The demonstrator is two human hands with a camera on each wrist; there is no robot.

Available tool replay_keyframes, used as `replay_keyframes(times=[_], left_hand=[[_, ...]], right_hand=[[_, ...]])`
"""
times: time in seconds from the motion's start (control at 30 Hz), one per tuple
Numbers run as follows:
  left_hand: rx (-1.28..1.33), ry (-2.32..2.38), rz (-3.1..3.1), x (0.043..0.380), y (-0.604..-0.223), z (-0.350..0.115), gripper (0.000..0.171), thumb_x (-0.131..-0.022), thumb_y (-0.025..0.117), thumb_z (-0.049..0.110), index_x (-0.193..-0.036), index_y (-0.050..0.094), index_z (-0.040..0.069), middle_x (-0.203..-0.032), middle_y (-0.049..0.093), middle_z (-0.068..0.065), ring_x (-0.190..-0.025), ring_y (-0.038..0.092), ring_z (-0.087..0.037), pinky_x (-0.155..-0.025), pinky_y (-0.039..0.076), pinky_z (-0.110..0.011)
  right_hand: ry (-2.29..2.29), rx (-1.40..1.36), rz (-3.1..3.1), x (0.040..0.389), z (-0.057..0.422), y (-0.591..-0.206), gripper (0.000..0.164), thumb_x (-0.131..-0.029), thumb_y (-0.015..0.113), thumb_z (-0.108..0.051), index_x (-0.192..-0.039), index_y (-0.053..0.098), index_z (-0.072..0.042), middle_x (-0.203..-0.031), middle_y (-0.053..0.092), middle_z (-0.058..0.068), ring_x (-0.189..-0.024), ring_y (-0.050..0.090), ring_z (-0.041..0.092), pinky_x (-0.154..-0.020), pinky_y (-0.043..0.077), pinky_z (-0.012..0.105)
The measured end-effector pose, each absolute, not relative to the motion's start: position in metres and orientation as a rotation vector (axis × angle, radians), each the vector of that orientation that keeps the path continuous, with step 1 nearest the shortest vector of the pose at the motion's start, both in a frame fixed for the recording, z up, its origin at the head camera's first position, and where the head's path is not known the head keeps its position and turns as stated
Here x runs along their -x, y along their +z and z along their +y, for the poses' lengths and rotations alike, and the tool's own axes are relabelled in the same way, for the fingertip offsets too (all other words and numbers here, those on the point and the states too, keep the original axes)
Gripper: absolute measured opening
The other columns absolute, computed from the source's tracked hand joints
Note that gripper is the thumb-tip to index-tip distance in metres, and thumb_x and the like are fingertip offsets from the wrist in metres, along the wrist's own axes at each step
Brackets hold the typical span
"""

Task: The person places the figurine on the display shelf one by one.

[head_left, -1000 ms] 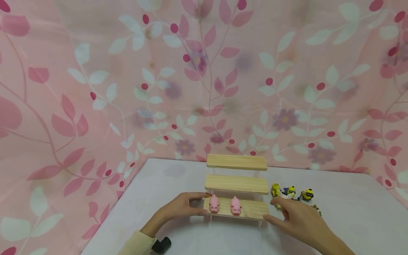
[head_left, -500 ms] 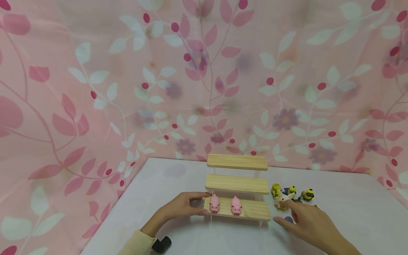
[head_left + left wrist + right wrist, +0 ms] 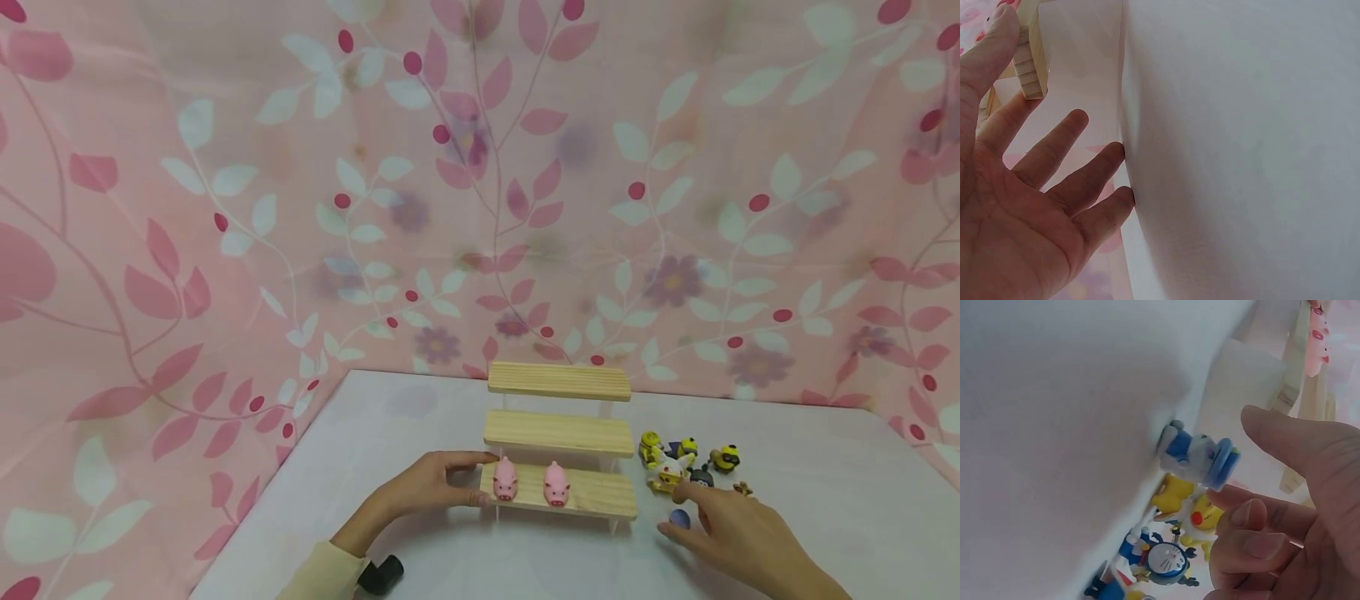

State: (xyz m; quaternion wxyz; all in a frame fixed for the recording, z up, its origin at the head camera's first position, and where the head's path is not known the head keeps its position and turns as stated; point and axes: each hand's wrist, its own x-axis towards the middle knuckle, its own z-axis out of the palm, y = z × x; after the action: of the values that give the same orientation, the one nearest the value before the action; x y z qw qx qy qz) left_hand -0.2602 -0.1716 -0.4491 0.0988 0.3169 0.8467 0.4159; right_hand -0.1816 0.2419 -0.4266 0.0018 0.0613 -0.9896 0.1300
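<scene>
A three-tier wooden display stand point(image 3: 596, 492) stands on the white tabletop in the head view. Two pink toy pigs point(image 3: 556, 487) sit on its lowest board. My left hand point(image 3: 427, 487) holds that board's left end between thumb and index finger; in the left wrist view its other fingers point(image 3: 1094, 175) are spread. My right hand point(image 3: 738, 533) is right of the stand, thumb and index finger apart on either side of a small blue-hatted figurine point(image 3: 1200, 453). The index fingertip is close to the hat; I cannot tell whether it touches.
Several toy figures, including a yellow one with a red nose point(image 3: 1207, 515) and a blue cat figure point(image 3: 1166, 559), cluster just beyond the right hand. A black bent object point(image 3: 381, 577) lies near the left wrist. A pink floral cloth point(image 3: 480, 208) hangs behind the table.
My right hand has moved away from the stand's right end, rightward to the blue-hatted figurine, which has come into sight. The left hand and the pigs stay in place.
</scene>
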Motion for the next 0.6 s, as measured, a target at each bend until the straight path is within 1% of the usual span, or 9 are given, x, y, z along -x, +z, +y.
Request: replay_keyframes(times=[0.1,0.3,0.6], left_hand=[[-0.932,1.229,2.505,0.2607,-0.4495,-0.1717,0.057,-0.085,0.077,0.044,-0.137,0.061,0.027,-0.135,0.057,0.015,-0.128,0.049,-0.014,-0.107,0.040,-0.036],[-0.927,1.225,2.501,0.2605,-0.4484,-0.1711,0.055,-0.085,0.077,0.043,-0.137,0.060,0.029,-0.135,0.057,0.015,-0.129,0.049,-0.014,-0.107,0.040,-0.038],[-0.915,1.213,2.512,0.2579,-0.4455,-0.1701,0.056,-0.086,0.077,0.041,-0.137,0.060,0.028,-0.136,0.057,0.012,-0.128,0.050,-0.015,-0.107,0.041,-0.040]], right_hand=[[0.428,-0.189,-3.115,0.1815,0.2436,-0.4292,0.040,-0.076,0.079,-0.054,-0.099,0.065,-0.024,-0.062,0.044,-0.006,-0.053,0.040,0.012,-0.047,0.030,0.028],[0.443,-0.187,-3.141,0.1827,0.2455,-0.4316,0.034,-0.077,0.080,-0.047,-0.096,0.066,-0.022,-0.061,0.044,-0.005,-0.054,0.041,0.014,-0.048,0.030,0.029],[0.436,-0.188,-3.145,0.1833,0.2468,-0.4329,0.034,-0.078,0.080,-0.047,-0.093,0.066,-0.020,-0.062,0.045,-0.004,-0.054,0.041,0.015,-0.048,0.031,0.030]])
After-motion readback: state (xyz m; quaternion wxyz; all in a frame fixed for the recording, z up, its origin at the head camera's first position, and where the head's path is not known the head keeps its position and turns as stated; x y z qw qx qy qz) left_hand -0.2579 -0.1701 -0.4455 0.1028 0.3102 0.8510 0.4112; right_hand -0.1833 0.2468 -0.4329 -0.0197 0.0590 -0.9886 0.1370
